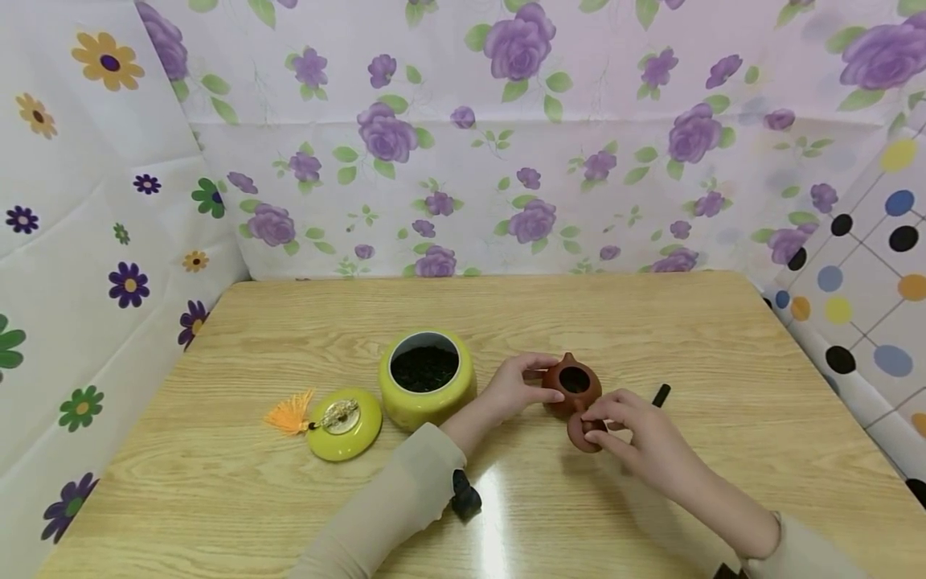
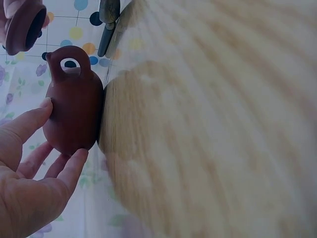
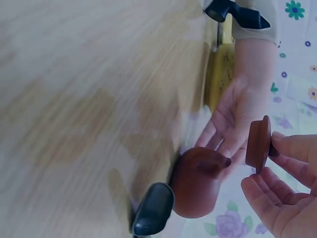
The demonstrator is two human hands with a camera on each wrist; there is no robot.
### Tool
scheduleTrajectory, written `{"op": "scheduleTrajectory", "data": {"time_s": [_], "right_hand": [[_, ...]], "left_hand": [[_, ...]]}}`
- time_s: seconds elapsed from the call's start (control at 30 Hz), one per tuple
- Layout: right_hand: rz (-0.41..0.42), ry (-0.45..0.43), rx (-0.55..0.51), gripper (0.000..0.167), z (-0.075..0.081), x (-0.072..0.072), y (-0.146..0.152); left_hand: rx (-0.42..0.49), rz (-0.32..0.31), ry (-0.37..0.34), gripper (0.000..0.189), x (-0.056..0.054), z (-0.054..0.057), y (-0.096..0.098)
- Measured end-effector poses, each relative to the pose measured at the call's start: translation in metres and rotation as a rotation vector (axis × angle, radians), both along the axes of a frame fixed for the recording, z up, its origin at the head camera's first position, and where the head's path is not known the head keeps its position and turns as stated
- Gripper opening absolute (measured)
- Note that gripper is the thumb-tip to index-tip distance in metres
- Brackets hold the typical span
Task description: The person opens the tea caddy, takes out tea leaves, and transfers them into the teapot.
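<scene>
A small reddish-brown clay teapot (image 1: 555,404) stands uncovered on the table, its round opening facing up. My left hand (image 1: 517,386) holds it by the body, thumb on one side and fingertips on the other, as the left wrist view shows of the teapot (image 2: 74,114). Over the near side of the pot, my right hand (image 1: 640,438) pinches the teapot lid (image 1: 584,434) by its knob. In the right wrist view the lid (image 3: 258,144) is tilted on edge, apart from the pot. The pot's handle is partly hidden by the lid in the head view.
Left of the teapot stands a yellow jar (image 1: 405,410) with dark leafy bits inside. Its yellow lid (image 1: 346,442) lies beside it, with an orange tassel (image 1: 291,412). A black-ended stick-like tool (image 1: 661,395) lies behind my right hand. Patterned cloth (image 1: 463,201) hangs behind the table.
</scene>
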State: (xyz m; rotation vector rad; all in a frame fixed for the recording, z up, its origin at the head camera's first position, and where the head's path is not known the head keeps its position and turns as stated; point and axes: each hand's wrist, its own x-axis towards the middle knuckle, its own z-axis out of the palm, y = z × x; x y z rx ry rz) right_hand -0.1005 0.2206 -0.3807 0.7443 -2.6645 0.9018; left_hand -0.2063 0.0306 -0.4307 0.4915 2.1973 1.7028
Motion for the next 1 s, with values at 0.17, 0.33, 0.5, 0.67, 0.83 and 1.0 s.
{"op": "scheduleTrajectory", "data": {"time_s": [0.17,0.33,0.5,0.67,0.83,1.0], "right_hand": [[-0.021,0.000,-0.013,0.020,0.005,-0.007,-0.001],[-0.058,-0.015,-0.016,0.019,0.007,-0.017,-0.001],[-0.087,-0.017,-0.023,0.017,0.007,-0.029,-0.001],[-0.104,-0.032,-0.027,0.016,0.006,-0.041,-0.001],[-0.130,-0.073,-0.024,0.016,0.004,-0.051,0.001],[-0.139,-0.113,-0.023,0.016,0.000,-0.059,0.002]], "left_hand": [[0.002,-0.002,-0.004,0.047,-0.001,0.000,0.000],[-0.003,0.008,-0.008,0.047,-0.001,-0.001,0.001],[-0.010,0.007,-0.021,0.047,-0.001,-0.002,0.000],[-0.001,0.007,-0.029,0.048,-0.001,-0.002,0.001],[-0.002,0.006,-0.037,0.047,-0.001,-0.002,0.001],[0.006,0.007,-0.038,0.047,-0.001,-0.002,0.000]]}}
